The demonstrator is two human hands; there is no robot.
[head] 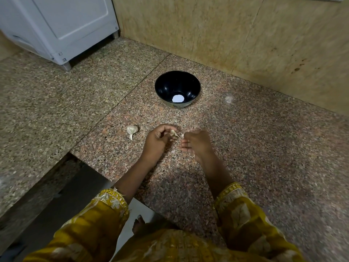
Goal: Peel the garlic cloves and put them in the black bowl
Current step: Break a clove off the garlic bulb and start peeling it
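A black bowl (177,87) stands on the speckled granite counter (264,148), with a white round spot at its bottom and no cloves visible inside. A whole garlic bulb (132,130) lies to the left of my hands. My left hand (157,141) pinches a garlic clove (174,133) with loose papery skin. My right hand (196,143), slightly blurred, pinches a bit of that skin at the clove's right end. Both hands hover just above the counter, in front of the bowl.
A white appliance (60,29) stands at the back left. A beige stone wall (245,35) runs behind the bowl. The counter edge drops to a lower ledge (56,190) at the left front. Small flecks of skin (172,151) lie under my hands.
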